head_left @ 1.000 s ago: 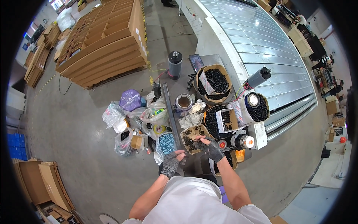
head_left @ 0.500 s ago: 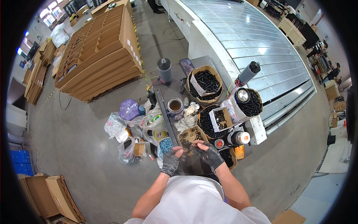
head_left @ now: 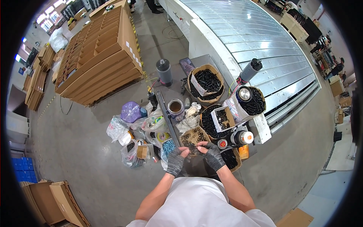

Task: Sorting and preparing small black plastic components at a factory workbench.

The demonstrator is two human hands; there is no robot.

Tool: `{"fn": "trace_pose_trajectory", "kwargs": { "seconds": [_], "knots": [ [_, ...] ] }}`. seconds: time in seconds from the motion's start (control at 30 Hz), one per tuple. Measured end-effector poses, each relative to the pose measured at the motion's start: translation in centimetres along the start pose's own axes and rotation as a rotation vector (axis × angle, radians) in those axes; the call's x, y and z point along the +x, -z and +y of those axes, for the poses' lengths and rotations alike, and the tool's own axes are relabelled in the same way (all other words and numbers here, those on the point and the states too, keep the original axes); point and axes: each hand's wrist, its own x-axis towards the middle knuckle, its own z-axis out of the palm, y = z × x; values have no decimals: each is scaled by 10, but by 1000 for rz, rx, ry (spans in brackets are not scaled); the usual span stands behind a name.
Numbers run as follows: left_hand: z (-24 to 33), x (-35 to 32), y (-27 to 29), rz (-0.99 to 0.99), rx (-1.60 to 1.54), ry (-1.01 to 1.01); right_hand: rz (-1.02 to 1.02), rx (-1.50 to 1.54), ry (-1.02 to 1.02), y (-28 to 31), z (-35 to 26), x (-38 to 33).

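My left hand [head_left: 176, 160] and my right hand [head_left: 213, 154], both in grey fingerless gloves, meet over the near edge of a shallow cardboard box [head_left: 186, 139] of small black rings. Thumb and fingers of each are pinched together. Something small and dark appears between the fingertips, too small to name. A plastic bag of blue screw-like pieces [head_left: 168, 147] lies beside my left hand. Next to my right hand are a box of black parts [head_left: 230, 158] and a round tin with a red centre [head_left: 222, 143]. A long dark metal bar [head_left: 166, 117] runs past the ring box.
Bins of black cylindrical parts [head_left: 207, 81] stand farther back, beside a white box of rings [head_left: 224, 118]. A metal mug [head_left: 175, 107] and a flask [head_left: 242, 138] stand nearby. Plastic bags [head_left: 132, 153] lie left. A slatted metal conveyor [head_left: 261, 45] borders the right; stacked cartons [head_left: 102, 72] stand far left.
My right hand has turned slightly and drawn a little closer to the left fingertips. The whole view has shifted slightly. Both hands stay pinched over the ring box.
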Motion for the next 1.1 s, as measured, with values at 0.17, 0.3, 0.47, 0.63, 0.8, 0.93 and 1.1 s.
{"fn": "trace_pose_trajectory", "kwargs": {
  "seconds": [0.17,0.3,0.47,0.63,0.8,0.93,1.1],
  "knots": [
    [-4,2,0,-65,52,-35,-35,-72,-30,-1,0,-2],
    [-5,2,0,-104,-15,47,-26,-54,-29,-5,-7,-6],
    [-8,5,2,-147,-62,101,-29,-290,82,-7,-13,-8],
    [-25,15,5,-161,-76,124,-36,-551,283,-8,-11,-10],
    [-21,16,5,-167,-273,142,-142,-64,-19,-2,-6,-15],
    [-28,16,2,-98,-272,44,-150,-46,-43,-5,-5,-21],
    [-23,13,-4,-84,-256,30,-97,-14,-11,-9,-1,-19]
  ]
}}
